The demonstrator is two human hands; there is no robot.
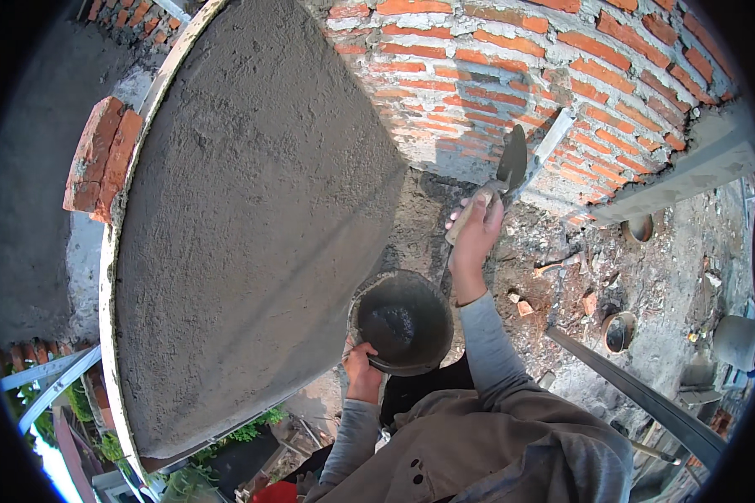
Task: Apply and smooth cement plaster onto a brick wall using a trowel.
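Note:
My left hand (pixel 363 369) grips the rim of a dark round bucket (pixel 419 314) with some wet, dark material in the bottom. My right hand (pixel 476 230) is closed on the wooden handle of a trowel (pixel 512 155), raised above and right of the bucket, its metal blade pointing up toward the brick wall (pixel 445 71). To the left of both hands stands a large grey plastered surface (pixel 243 210) with a rough texture and a pale straight strip along its outer edge, bent by the lens.
Loose bricks (pixel 101 159) rest by that outer edge. A pale batten (pixel 549 147) leans against the brick wall. At right, rubble-strewn ground holds small containers (pixel 619 331) and a grey drum (pixel 734 339). A long dark bar (pixel 629 390) crosses the lower right; white bars (pixel 54 386) sit lower left.

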